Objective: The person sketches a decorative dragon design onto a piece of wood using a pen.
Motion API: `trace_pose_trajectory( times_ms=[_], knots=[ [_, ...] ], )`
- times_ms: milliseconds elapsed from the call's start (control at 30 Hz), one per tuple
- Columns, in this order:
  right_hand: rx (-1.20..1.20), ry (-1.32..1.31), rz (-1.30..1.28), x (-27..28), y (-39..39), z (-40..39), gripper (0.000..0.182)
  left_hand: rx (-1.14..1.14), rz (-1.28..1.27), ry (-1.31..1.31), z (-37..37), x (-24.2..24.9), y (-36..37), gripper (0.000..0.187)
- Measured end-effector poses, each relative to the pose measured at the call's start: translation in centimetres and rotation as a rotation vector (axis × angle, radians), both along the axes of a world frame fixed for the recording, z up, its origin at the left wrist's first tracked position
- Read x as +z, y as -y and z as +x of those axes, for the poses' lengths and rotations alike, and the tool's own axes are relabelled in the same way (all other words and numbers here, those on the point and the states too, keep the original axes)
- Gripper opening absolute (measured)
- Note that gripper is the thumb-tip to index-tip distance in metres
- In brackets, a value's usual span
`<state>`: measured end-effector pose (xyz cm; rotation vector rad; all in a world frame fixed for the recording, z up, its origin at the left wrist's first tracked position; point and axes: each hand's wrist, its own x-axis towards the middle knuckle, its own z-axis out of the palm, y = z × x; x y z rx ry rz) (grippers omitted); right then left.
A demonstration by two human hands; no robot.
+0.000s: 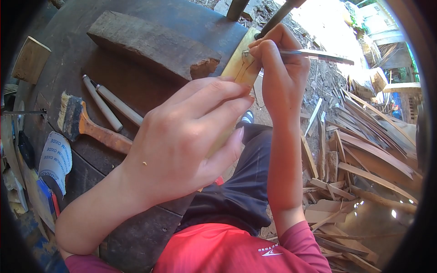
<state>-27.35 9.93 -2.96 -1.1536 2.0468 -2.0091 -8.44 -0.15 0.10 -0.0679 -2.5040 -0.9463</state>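
Observation:
A pale wooden piece (236,66) with dark drawn lines lies at the top centre, slanting down under my left hand (186,125). The fingers of that hand press on the piece and hold it, covering its lower part. My right hand (284,63) is closed round a clear pen (318,56), with the pen's tip end over the upper part of the piece. A thick, rough wood block (150,43) lies on the dark table just left of the pale piece.
On the dark table (141,232) are a brush (93,125), two slim tools (107,100) and curled sandpaper (55,157). A small wood block (31,59) is at the far left. Wood strips and offcuts (364,154) litter the ground at right. Metal rods (277,18) rise at the top.

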Motion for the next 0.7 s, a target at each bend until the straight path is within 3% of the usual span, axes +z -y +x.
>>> trace_pose_trajectory(
  times_ms=[700],
  knots=[
    [-0.019,0.075,0.019,0.2,-0.3,-0.19,0.016,0.002,0.007,0.001,-0.04,0.06,-0.05,0.041]
  ],
)
